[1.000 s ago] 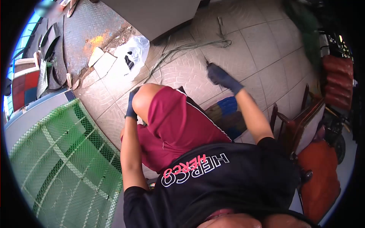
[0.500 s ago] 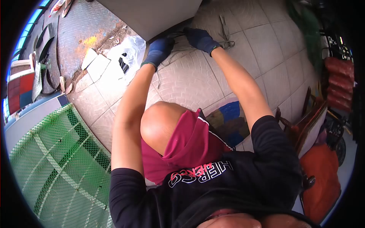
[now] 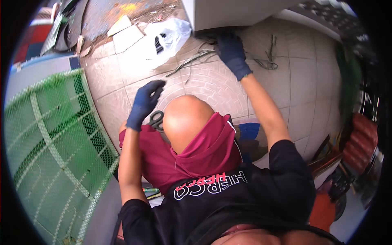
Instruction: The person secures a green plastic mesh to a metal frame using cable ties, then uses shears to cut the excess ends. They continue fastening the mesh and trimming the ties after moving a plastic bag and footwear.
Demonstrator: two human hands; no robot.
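My right hand [image 3: 232, 55], in a dark blue glove, is at the lower edge of a large grey box-like panel [image 3: 232, 16]. Its fingers are closed around thin grey-green cord [image 3: 196, 59], whose loose strands trail over the tiles to both sides; the fingertips are partly lost in shadow. My left hand [image 3: 145, 103], gloved alike, hangs beside my knee with thumb and fingers apart and nothing visible in it. Just below and right of it, black-handled scissors [image 3: 156, 121] show next to my knee, their blades hidden.
A white plastic bag [image 3: 173, 38] and broken tile pieces [image 3: 127, 37] lie on the tiled floor ahead. Green mesh over a frame [image 3: 49, 151] stands at the left. A blue and brown patterned cloth [image 3: 250, 132] is by my right thigh, with red corrugated material [image 3: 359, 141] farther right.
My left hand has left the cord at the panel's edge and drawn back toward my knee, opening. My right hand stays at the panel. The view has shifted, and the scissors now show.
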